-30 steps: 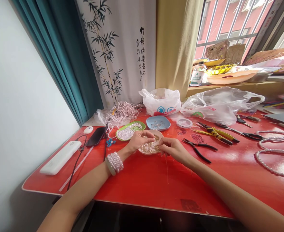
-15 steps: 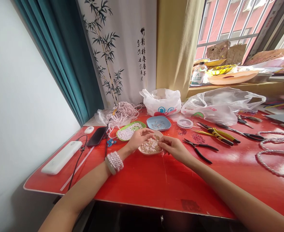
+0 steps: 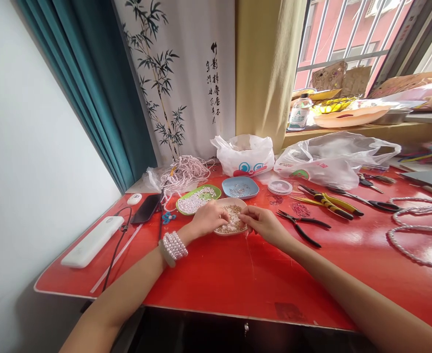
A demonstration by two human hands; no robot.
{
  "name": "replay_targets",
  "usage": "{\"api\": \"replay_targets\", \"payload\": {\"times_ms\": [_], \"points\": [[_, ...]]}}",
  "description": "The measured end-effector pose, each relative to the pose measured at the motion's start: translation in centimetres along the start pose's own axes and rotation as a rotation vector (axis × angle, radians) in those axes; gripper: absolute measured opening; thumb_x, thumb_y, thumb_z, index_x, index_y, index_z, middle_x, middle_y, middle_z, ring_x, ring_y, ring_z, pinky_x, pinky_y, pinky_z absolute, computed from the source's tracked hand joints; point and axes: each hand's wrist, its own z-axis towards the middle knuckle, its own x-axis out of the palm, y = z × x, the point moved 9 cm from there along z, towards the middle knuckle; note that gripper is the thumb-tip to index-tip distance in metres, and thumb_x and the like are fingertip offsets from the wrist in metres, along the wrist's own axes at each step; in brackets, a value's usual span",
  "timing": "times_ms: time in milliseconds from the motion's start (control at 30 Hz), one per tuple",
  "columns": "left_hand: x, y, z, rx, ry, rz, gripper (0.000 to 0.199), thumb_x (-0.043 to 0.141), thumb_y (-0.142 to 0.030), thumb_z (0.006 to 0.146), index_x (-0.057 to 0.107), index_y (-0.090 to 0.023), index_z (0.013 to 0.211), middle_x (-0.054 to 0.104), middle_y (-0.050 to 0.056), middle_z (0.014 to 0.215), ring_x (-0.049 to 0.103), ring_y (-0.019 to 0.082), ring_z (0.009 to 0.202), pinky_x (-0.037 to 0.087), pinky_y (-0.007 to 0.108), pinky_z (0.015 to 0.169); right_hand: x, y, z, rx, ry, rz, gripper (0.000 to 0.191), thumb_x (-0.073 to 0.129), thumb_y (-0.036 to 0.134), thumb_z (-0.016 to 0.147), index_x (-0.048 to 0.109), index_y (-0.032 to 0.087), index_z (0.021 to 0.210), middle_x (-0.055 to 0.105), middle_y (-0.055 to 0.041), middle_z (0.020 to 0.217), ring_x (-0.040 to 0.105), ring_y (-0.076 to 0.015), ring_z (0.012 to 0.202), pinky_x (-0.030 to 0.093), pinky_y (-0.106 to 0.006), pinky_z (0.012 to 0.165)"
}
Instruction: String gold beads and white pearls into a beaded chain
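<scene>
A pale dish [image 3: 221, 232] of small gold beads [image 3: 234, 212] stands on the red table in front of me. My left hand [image 3: 210, 218], with a wound pearl bracelet [image 3: 175, 245] at its wrist, reaches over the dish's left side. Its fingers are curled and closed, tips down at the beads; whatever they hold is too small to make out. At the dish's right rim, my right hand [image 3: 258, 220] pinches a thin clear thread [image 3: 252, 255]. The thread hangs down over the table, and a small pearly piece [image 3: 246, 328] dangles below the front edge.
Behind the dish are a green tray of white beads [image 3: 181, 212] and a blue tray [image 3: 241, 196]. Black pliers [image 3: 302, 226], yellow-handled pliers [image 3: 329, 203] and scissors [image 3: 370, 201] lie to the right. Bead strands [image 3: 418, 228] lie far right; a phone [image 3: 146, 208] and power bank [image 3: 93, 241] lie left.
My left hand has lowered from above the dish, its fingers now down at the gold beads. My right hand stays near the rim, still pinching the thread. The view has shifted slightly.
</scene>
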Motion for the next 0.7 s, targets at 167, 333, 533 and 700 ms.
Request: {"api": "replay_targets", "payload": {"times_ms": [167,333,533,700], "points": [[0.4,0.0,0.1,0.007,0.014,0.016,0.013,0.057,-0.027,0.075,0.070,-0.023,0.077,0.064,0.003,0.079,0.048,0.023,0.095,0.038,0.031,0.081,0.1,-0.3,0.0,-0.003,0.009,-0.010,0.017,0.048,0.030,0.078,0.053,0.018,0.067,0.060,-0.0006,0.062,0.052,-0.0110,0.049,0.037,-0.022,0.047],[0.6,0.2,0.2,-0.015,-0.014,-0.069,0.012,0.057,-0.027,0.073,0.067,-0.020,0.069,0.064,0.003,0.077,0.048,0.024,0.095,0.037,0.034,0.084,0.2,-0.3,0.1,-0.006,0.016,-0.009,0.017,0.048,0.030,0.078,0.053,0.018,0.067,0.058,0.0002,0.060,0.053,-0.0110,0.049,0.037,-0.022,0.048],[0.1,1.2,0.5,-0.073,-0.118,-0.332,0.013,0.058,-0.029,0.071,0.063,-0.017,0.070,0.063,0.004,0.080,0.050,0.022,0.089,0.040,0.032,0.079,0.3,-0.2,0.2,0.012,0.034,0.015,0.019,0.048,0.032,0.079,0.052,0.017,0.067,0.060,-0.0009,0.062,0.054,-0.0110,0.050,0.038,-0.022,0.048],[0.1,1.9,1.0,-0.094,-0.141,-0.658,0.024,0.050,-0.035,0.078,0.058,-0.013,0.080,0.058,0.003,0.075,0.052,0.013,0.067,0.042,0.025,0.062,0.6,-0.3,-0.2,0.024,0.056,0.041,0.020,0.049,0.033,0.078,0.052,0.017,0.066,0.060,-0.0011,0.060,0.054,-0.0111,0.050,0.040,-0.023,0.050]]}}
